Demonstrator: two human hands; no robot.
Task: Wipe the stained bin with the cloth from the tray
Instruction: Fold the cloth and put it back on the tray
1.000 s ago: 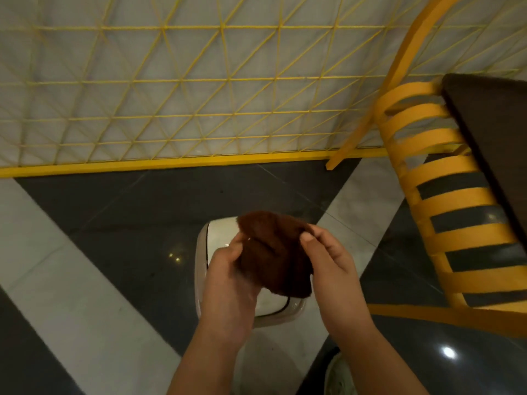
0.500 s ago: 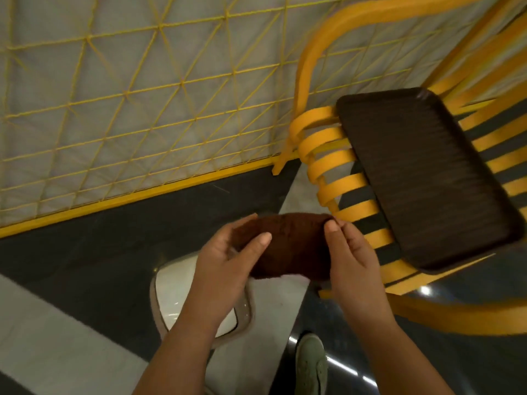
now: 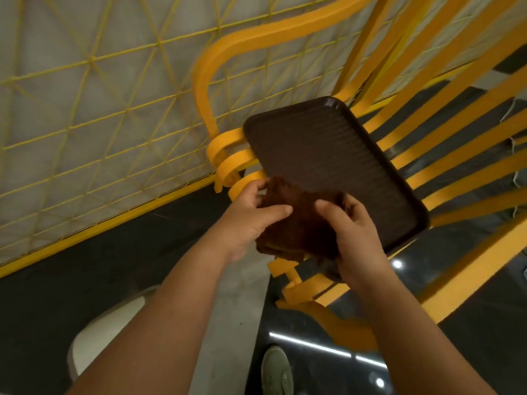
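A dark brown cloth [image 3: 299, 223] is bunched between both hands, over the near left edge of the dark brown ribbed tray [image 3: 328, 155]. My left hand [image 3: 251, 212] grips its left side, thumb on top. My right hand [image 3: 353, 229] grips its right side. The tray lies tilted on the yellow slatted chair [image 3: 456, 155]. The white bin [image 3: 111, 334] stands on the floor at the lower left, largely hidden behind my left forearm.
A yellow wire mesh fence [image 3: 99, 109] with a yellow base rail runs across the back left. The chair's curved armrest [image 3: 225, 64] rises beside the tray. My green shoe [image 3: 278, 372] is on the glossy dark and white floor below.
The view swung right and away from the bin. Both hands carried the cloth from above the bin up and right to the tray's near edge.
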